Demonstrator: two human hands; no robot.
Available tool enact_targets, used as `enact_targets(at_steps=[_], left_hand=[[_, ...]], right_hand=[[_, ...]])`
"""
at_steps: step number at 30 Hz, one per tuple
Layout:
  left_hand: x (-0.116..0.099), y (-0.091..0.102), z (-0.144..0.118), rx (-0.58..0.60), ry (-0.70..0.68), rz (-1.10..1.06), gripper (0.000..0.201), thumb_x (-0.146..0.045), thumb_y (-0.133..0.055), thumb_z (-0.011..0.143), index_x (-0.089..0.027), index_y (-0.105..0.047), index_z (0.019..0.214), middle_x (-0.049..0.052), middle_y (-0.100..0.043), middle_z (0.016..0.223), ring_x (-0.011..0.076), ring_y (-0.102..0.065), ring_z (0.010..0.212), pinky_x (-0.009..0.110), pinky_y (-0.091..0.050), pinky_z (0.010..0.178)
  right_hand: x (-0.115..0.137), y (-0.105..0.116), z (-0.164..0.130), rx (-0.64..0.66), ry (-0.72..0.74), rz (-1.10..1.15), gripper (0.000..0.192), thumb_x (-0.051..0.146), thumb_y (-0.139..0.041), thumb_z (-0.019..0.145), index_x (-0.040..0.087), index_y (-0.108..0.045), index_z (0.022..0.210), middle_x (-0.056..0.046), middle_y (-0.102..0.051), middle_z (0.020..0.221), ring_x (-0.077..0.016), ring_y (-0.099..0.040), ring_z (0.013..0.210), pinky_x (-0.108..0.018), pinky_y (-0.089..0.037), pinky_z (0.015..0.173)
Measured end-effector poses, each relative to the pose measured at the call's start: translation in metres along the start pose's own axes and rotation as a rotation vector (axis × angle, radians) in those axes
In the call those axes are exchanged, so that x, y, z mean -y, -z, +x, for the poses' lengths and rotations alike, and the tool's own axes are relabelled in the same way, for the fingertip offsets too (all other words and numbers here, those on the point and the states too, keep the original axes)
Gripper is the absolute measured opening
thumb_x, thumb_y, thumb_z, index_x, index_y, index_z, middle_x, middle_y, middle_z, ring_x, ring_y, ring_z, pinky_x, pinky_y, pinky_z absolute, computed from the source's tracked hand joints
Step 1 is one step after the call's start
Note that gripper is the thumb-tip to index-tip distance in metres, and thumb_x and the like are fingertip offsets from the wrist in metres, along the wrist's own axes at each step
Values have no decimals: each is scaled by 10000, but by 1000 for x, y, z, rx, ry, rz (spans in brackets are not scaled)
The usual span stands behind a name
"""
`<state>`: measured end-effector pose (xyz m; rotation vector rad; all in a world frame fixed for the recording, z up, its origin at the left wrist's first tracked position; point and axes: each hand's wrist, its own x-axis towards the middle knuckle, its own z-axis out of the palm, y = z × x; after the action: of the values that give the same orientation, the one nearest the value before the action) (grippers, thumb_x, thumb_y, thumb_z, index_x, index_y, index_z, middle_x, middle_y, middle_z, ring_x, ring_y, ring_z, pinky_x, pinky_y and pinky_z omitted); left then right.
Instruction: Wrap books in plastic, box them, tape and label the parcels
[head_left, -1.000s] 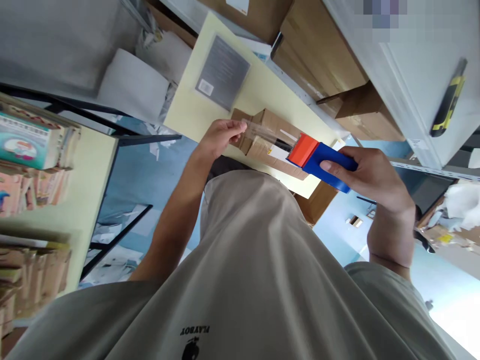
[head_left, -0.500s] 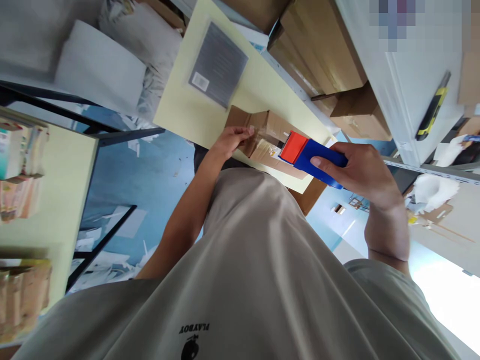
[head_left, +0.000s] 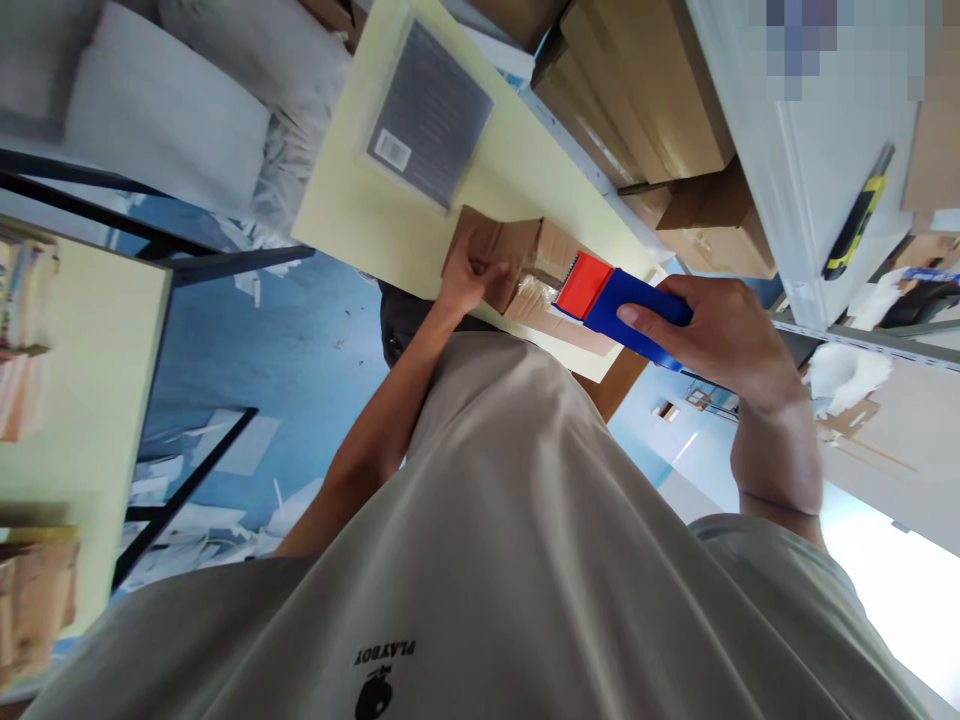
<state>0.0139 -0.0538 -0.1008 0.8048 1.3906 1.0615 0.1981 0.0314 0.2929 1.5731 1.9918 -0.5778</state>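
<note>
A small brown cardboard box (head_left: 559, 245) lies on the pale yellow table (head_left: 337, 190), with shiny clear tape (head_left: 534, 290) on its side. My left hand (head_left: 466, 280) grips the box at its left end, thumb toward the tape and fingers against the cardboard; the fingertips are partly hidden. In my right hand (head_left: 712, 335) is a blue and red tape dispenser (head_left: 634, 310), the thumb lying along its blue body. The dispenser's red toothed head is right at the box's taped side. Whether it touches the cardboard, I cannot tell.
A dark flat packet with a barcode label (head_left: 431, 115) lies farther up the table. Large cartons (head_left: 637, 90) stand behind it. A yellow and black utility knife (head_left: 859, 215) rests on the grey shelf at right. White bags (head_left: 165, 110) fill the upper left.
My left hand has shifted from a pinch at the tape to a grip on the box's left end, its fingers spreading. The tape dispenser in my right hand has barely moved.
</note>
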Motion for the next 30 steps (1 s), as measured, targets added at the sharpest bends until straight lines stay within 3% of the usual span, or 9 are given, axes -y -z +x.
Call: enact_targets(at_steps=[4,7,10,14,18,21,26,30], left_hand=[[-37,16,-14,186,-208,128,778,-384,-999,964,-333,-675,1669,86,-736,1406,215,-754,1081,381,-654,941],[-74,21,-11,299,-343,257,635,-325,-965,939,-290,-777,1544,81,-727,1349,266,-771,1158,447,-668,1077],[-92,18,1,390,-377,335,459,-228,-893,935,-254,-829,1388,64,-741,1246,241,-773,1068,422,-667,1071],[-87,10,10,448,-413,416,502,-108,-854,892,-226,-809,1378,73,-764,1191,259,-777,1076,386,-664,1011],[-77,4,10,429,-400,449,279,-122,-862,921,-211,-789,1175,82,-757,1154,263,-769,1052,399,-671,1052],[-73,4,10,402,-378,430,228,-191,-903,940,-220,-778,1129,67,-752,1138,250,-764,1053,413,-672,1116],[-74,10,8,413,-348,407,278,-207,-900,929,-227,-818,1194,38,-755,1147,208,-772,999,411,-684,1128],[-75,14,9,431,-346,403,334,-228,-915,910,-225,-818,1230,38,-767,1157,208,-782,1002,421,-694,1122]], right_hand=[[-2,2,0,6,9,-41,713,941,-582,1070,287,-833,938,-61,-752,717,-304,-749,760,-392,-455,700],[3,3,-1,29,35,-68,676,907,-592,1081,292,-861,1002,-72,-777,753,-320,-763,788,-400,-459,715],[12,5,0,52,68,-104,640,865,-593,1098,294,-877,1053,-91,-800,799,-347,-781,832,-418,-466,736],[21,7,8,62,91,-160,625,840,-603,1107,280,-869,1026,-104,-805,817,-354,-776,846,-425,-454,743],[21,10,17,46,93,-181,632,816,-591,1124,254,-852,1000,-93,-774,795,-327,-753,819,-412,-432,751],[13,13,18,59,87,-169,640,818,-585,1123,251,-841,972,-84,-745,782,-312,-735,809,-405,-423,755],[-23,14,16,153,22,-176,661,852,-603,1108,271,-770,838,-76,-688,690,-312,-713,776,-410,-418,737],[-64,-12,28,279,-62,-149,700,878,-584,1110,258,-771,842,-73,-701,673,-286,-712,734,-395,-441,732]])
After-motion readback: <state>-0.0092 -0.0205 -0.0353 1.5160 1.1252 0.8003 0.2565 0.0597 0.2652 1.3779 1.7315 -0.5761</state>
